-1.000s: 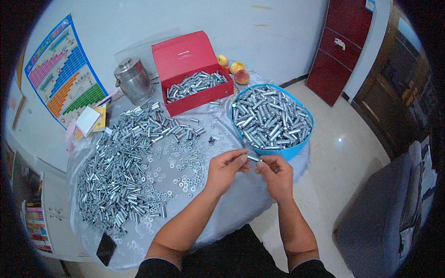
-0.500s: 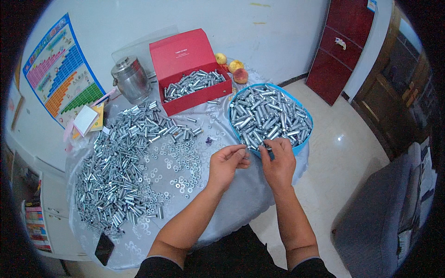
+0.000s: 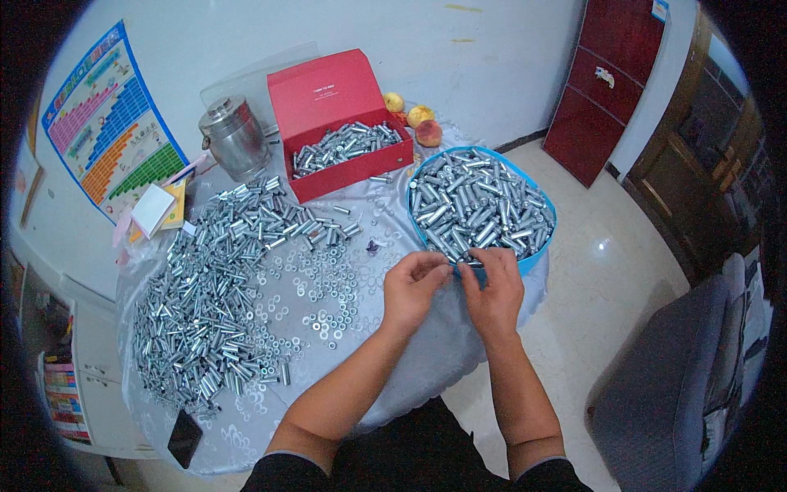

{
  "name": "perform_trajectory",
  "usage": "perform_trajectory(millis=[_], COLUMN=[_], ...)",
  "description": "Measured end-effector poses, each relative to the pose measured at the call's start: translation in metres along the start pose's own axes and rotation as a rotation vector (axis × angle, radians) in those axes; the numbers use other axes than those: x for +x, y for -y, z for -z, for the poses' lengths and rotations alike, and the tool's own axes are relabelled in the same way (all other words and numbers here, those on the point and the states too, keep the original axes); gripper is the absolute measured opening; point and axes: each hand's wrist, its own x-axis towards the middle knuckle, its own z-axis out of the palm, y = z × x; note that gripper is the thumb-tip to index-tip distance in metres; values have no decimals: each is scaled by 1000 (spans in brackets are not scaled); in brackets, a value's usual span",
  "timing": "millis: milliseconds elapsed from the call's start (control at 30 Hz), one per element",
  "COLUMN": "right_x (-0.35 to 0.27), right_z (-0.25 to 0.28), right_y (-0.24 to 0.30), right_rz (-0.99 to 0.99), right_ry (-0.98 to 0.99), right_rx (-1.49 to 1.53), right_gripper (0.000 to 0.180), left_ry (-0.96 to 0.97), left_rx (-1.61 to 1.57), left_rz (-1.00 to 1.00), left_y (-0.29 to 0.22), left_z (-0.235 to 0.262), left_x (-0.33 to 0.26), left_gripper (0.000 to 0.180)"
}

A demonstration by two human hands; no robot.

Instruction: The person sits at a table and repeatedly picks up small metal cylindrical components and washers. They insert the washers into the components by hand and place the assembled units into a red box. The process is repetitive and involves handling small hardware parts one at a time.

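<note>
At the near rim of a blue tub [image 3: 537, 264], my left hand [image 3: 411, 289] and my right hand [image 3: 496, 293] work close together. The tub is heaped with silvery expansion bolts [image 3: 475, 197]. My left thumb and index finger are pinched, their tips near the rim. The right hand's fingers curl down in a pinch just beside them. A small metallic glint shows at the right fingertips; whatever lies in either pinch is too small and hidden to name.
Loose metal sleeves and bolts [image 3: 205, 303] pile up at the left, with scattered washers [image 3: 332, 307] beside them. Behind stand a red box [image 3: 352, 170] of similar parts, a metal canister [image 3: 235, 141] and some fruit [image 3: 427, 133]. A phone [image 3: 185, 439] lies near the table's edge.
My left hand has shifted right and slightly up, bringing its fingertips nearer my right hand. The right hand stays at the tub's rim. The view has shifted slightly.
</note>
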Motion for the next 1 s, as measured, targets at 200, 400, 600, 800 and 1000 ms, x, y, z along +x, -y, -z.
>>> perform_trajectory(millis=[200, 400, 600, 800, 1000], right_x=[1, 1, 0, -6, -9], right_z=[0, -1, -2, -5, -12], right_y=[1, 0, 0, 5, 16], right_rz=[-3, 3, -6, -27, 40], right_ry=[16, 17, 22, 7, 7], right_rx=[-22, -23, -49, -37, -15], right_gripper=[25, 26, 26, 26, 25], left_ry=[-114, -182, -81, -70, -51], left_rx=[176, 162, 278, 335, 188], left_rz=[-4, -140, -57, -43, -45], left_y=[-7, 0, 3, 2, 11], left_z=[-3, 0, 11, 21, 32], left_x=[-5, 5, 17, 6, 4], left_gripper=[12, 14, 17, 16, 18])
